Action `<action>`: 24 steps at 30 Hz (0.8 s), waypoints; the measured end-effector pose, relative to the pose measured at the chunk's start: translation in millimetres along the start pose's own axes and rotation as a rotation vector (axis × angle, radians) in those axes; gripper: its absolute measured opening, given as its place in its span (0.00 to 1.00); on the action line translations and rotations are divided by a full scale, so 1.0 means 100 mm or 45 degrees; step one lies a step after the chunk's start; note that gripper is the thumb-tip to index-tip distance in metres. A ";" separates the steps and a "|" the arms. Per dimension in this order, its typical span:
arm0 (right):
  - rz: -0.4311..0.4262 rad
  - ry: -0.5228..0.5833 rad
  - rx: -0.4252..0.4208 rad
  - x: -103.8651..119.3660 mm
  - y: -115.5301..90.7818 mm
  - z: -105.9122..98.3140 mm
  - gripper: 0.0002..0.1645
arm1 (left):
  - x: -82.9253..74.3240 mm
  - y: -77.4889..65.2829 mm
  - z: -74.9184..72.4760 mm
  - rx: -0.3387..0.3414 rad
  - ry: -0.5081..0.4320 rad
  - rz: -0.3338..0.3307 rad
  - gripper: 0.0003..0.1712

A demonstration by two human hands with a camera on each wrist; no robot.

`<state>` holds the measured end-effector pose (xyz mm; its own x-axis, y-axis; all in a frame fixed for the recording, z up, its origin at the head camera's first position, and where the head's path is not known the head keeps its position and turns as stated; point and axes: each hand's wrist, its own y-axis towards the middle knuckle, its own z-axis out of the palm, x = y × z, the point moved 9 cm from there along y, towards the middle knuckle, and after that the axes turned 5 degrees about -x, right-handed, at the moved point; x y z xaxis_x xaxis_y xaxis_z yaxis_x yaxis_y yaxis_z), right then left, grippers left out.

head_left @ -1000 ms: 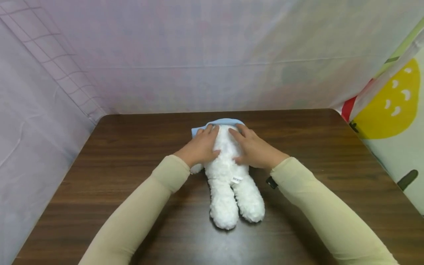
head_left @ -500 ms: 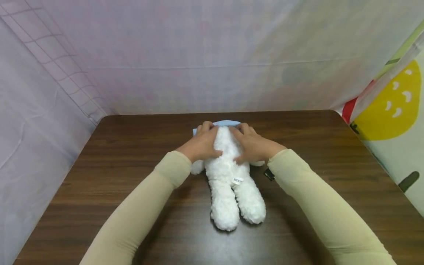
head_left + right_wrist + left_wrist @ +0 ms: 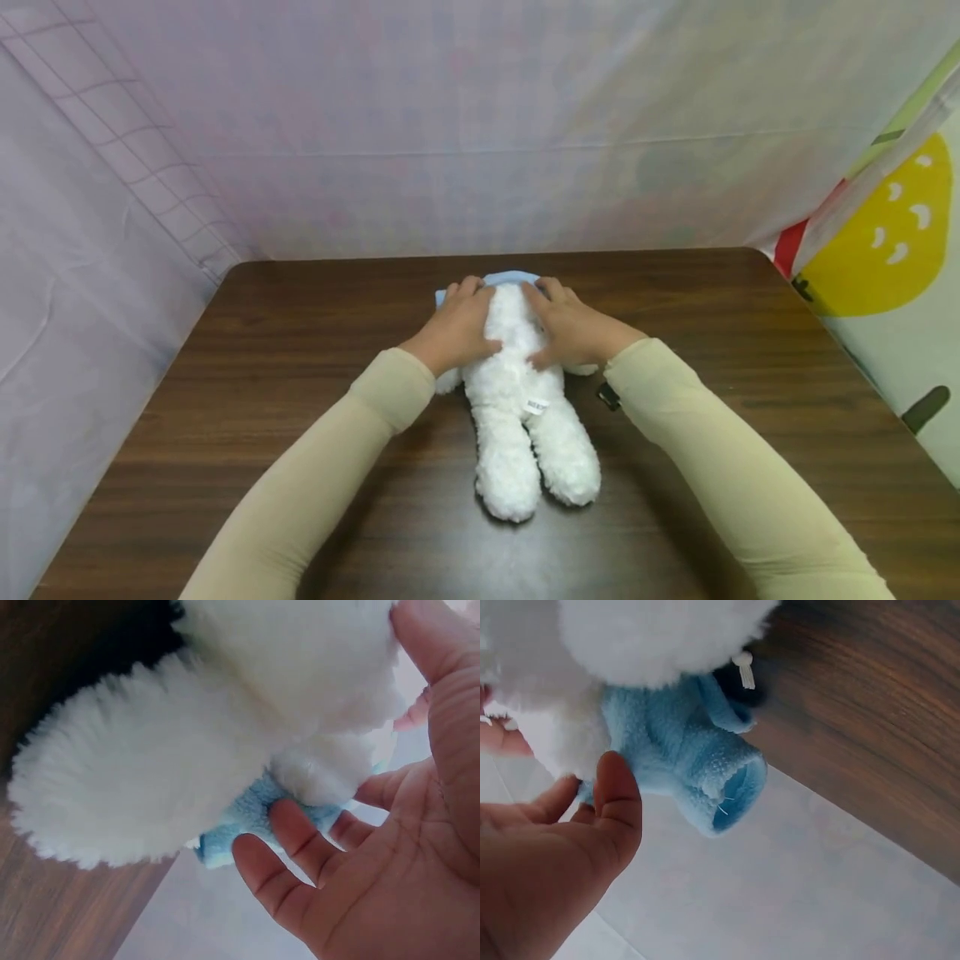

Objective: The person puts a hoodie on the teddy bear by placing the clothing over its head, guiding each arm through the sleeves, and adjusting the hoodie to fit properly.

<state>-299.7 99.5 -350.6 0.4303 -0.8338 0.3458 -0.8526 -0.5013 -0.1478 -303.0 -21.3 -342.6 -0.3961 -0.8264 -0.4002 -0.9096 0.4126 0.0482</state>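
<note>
The left hand [image 3: 457, 329] curls round one side of the white plush toy [image 3: 510, 392], the right hand [image 3: 573, 332] the other, near the middle of the tabletop's [image 3: 300, 350] far edge. A loose hold could let the blue fleece piece [image 3: 671, 746] slip; pushing farther risks overrunning that edge. More room lies sideways.

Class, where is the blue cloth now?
In the head view, the blue cloth shows at the far end of the white plush toy, by the left hand and right hand, near the far table edge.
</note>
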 end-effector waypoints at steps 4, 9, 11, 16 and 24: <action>-0.027 -0.004 -0.060 0.01 -0.01 -0.02 0.64 | -0.03 -0.03 -0.03 -0.094 0.036 0.037 0.47; -0.067 0.014 -0.110 0.05 -0.04 -0.03 0.61 | -0.07 -0.08 -0.06 -0.186 0.066 0.074 0.43; -0.077 0.033 -0.111 0.06 -0.05 -0.02 0.61 | -0.08 -0.10 -0.06 -0.203 0.077 0.087 0.40; -0.114 0.041 -0.120 0.10 -0.07 -0.03 0.58 | -0.12 -0.13 -0.06 -0.209 0.087 0.122 0.31; -0.311 0.064 -0.327 0.17 -0.08 -0.09 0.31 | -0.12 -0.14 -0.07 -0.247 0.052 0.173 0.15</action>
<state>-288.2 91.5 -335.0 0.6210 -0.6807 0.3885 -0.7757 -0.6048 0.1802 -286.0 -19.8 -332.3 -0.5176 -0.7848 -0.3408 -0.8531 0.4429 0.2756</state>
